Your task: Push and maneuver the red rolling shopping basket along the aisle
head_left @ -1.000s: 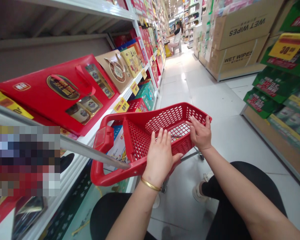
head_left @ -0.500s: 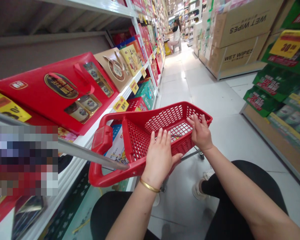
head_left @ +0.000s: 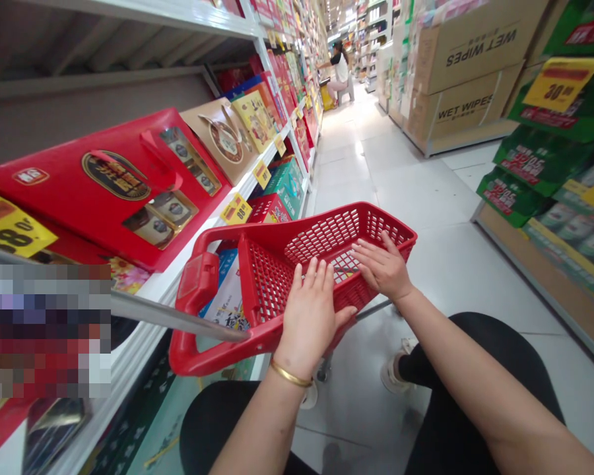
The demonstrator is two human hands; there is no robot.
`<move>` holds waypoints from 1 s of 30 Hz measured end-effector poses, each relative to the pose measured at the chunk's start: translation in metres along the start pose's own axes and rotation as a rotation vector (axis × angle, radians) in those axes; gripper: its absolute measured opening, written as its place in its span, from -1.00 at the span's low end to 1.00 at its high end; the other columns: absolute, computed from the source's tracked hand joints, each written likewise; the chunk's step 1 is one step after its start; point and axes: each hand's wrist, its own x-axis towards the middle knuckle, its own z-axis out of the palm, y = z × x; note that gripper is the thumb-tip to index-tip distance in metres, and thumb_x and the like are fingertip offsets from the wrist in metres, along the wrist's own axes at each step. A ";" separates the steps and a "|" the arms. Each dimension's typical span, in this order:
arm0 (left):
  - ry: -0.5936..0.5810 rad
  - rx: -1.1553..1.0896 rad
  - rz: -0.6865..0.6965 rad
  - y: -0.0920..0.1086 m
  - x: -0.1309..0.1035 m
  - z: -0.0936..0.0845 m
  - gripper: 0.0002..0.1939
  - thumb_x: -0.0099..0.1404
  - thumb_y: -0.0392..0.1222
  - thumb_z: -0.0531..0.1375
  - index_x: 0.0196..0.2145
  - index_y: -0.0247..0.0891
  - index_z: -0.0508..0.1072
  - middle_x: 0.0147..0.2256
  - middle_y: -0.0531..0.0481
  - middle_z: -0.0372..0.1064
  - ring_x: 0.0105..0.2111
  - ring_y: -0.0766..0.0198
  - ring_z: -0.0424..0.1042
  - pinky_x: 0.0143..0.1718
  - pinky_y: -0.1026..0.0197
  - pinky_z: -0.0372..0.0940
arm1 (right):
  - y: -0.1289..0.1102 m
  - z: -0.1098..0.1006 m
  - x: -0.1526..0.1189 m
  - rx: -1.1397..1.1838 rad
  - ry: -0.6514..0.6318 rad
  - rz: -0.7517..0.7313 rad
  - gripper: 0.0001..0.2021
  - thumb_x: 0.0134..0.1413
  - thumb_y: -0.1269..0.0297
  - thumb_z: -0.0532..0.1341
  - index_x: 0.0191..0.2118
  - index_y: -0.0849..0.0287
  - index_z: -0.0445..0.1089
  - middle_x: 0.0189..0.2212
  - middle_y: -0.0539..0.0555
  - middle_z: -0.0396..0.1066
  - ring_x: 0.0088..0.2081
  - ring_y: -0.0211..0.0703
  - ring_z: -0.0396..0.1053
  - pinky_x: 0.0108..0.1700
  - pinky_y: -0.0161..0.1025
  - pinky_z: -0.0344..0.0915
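A red plastic shopping basket on wheels (head_left: 327, 231), with mesh sides and a thick handle at its left end, stands in front of my knees. My left hand (head_left: 309, 307), with a gold bangle (head_left: 291, 374) at the wrist, lies over its near rim, palm down and fingers stretched out. Over the same rim, farther right, my right hand (head_left: 383, 267) is flat with its fingers extended. Neither hand is wrapped round anything; the palms' contact with the rim is hidden. A grey metal pole (head_left: 178, 316) runs to the basket's near left corner.
On the left, a white shelf (head_left: 198, 231) holds a large red gift box (head_left: 109, 178) and other boxes. Cartons of wet wipes (head_left: 465, 105) and green packs (head_left: 529, 158) are stacked on the right. Down the aisle (head_left: 391, 158) a person (head_left: 340, 71) sits on a stool.
My right hand has shifted left along the basket rim, its fingers now pointing more to the left. My left hand stays nearly in place. The view has shifted slightly.
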 end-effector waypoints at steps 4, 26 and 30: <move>0.062 0.010 0.055 0.001 0.006 0.004 -0.10 0.41 0.31 0.12 0.46 -0.35 0.08 0.48 -0.20 -0.12 0.51 -0.02 -0.24 0.49 -0.21 -0.29 | 0.018 0.001 0.000 -0.101 0.185 0.213 -0.67 0.40 0.37 0.05 0.05 0.07 0.53 0.05 0.06 0.58 0.27 0.04 0.38 0.48 0.40 -0.15; 0.062 0.206 0.020 0.008 0.003 0.004 -0.04 0.42 0.39 0.01 0.36 -0.59 0.22 0.35 -0.42 0.20 0.43 -0.10 0.06 0.45 -0.12 -0.12 | -0.011 0.016 0.002 0.139 0.010 -0.128 -0.60 0.31 0.32 0.24 0.22 -0.04 0.44 0.00 0.01 0.61 0.06 -0.01 0.56 0.41 -0.04 0.28; 0.081 0.253 0.019 0.007 0.006 -0.001 0.01 0.39 0.41 0.05 0.38 -0.62 0.18 0.36 -0.45 0.16 0.43 -0.15 0.03 0.44 -0.15 -0.09 | 0.015 0.017 -0.002 0.069 0.121 0.100 -0.52 0.34 0.30 0.18 0.31 -0.21 0.33 0.06 0.02 0.56 0.12 0.03 0.51 0.41 0.07 0.27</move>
